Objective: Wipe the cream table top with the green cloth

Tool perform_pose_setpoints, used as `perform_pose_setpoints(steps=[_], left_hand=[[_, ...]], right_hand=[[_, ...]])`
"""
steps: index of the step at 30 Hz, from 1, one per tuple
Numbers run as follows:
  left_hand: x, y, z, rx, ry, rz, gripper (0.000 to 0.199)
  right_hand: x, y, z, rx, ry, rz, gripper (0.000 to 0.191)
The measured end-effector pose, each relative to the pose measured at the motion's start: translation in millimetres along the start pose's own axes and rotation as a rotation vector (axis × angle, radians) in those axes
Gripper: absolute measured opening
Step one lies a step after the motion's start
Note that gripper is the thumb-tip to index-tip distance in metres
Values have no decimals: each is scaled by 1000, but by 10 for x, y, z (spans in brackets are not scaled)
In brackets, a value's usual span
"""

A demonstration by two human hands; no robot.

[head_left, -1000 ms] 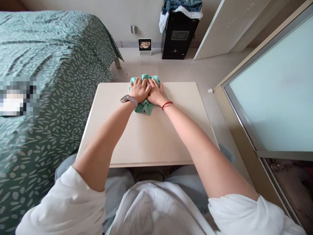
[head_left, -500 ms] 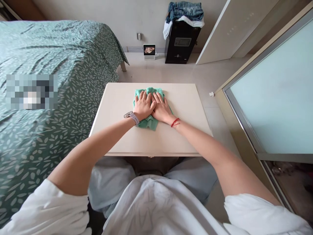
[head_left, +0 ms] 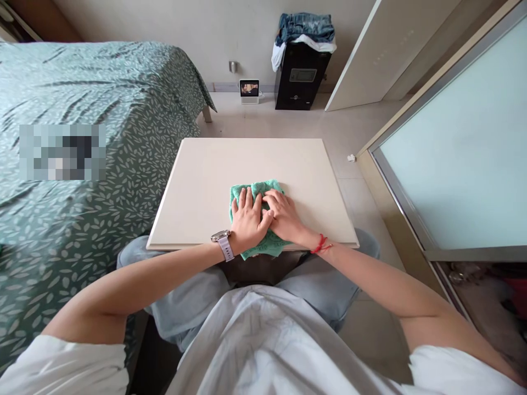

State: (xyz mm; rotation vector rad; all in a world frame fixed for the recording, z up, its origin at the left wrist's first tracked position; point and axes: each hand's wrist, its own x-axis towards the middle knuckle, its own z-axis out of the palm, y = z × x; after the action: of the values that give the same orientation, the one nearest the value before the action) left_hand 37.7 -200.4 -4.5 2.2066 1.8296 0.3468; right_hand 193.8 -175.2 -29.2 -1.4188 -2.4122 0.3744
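Green cloth (head_left: 257, 193), crumpled, lies on the near edge of a pale cream surface (head_left: 206, 175), with its lower corner hanging just over that edge. Both hands press flat on top of it, side by side and touching each other. The left hand (head_left: 248, 219) has its fingers spread and laid open across the left half of the cloth, palm down, gripping nothing. The right hand (head_left: 285, 216) rests on the right half, fingers slightly curled over the folds, also palm down; whether it pinches any fabric cannot be told. A watch (head_left: 222, 242) with a light strap sits on the left wrist, and a red string bracelet (head_left: 319, 244) circles the right wrist. The person wears a white shirt and light blue trousers, with knees showing under the surface.

A bed (head_left: 102, 137) with a green leaf-patterned cover stands just beside the surface on the left. Across the tiled floor, against the far wall, stands a black cabinet (head_left: 300, 79) with folded clothes (head_left: 304, 27) piled on top. A small white screen (head_left: 249, 90) sits on the floor near it. A frosted glass panel (head_left: 461, 164) in a metal frame fills the right side.
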Motion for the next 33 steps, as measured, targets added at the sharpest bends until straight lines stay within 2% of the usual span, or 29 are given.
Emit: perform_pose_setpoints(steps=[4,9,14,23,28,33], left_hand=[[12,-7,24,19,21,20,74],[238,3,-33,72,-23,7,79],[751,-22,-106,64,-21,33,73],[1788,-199,-87,29,53,53,70],[2143,-305,-78,13,80,82,68],[2338,-348,-78,14,97,86,66]], right_hand=[[64,-93,66,-106,34,47,57],[264,-16,95,-141,-41,60,70],[736,234,12,-111,-51,141,70],[1667,645,-94,-129,-42,230,69],[1971,765,-136,-122,-42,269,68],[2163,897,-100,-51,25,253,67]])
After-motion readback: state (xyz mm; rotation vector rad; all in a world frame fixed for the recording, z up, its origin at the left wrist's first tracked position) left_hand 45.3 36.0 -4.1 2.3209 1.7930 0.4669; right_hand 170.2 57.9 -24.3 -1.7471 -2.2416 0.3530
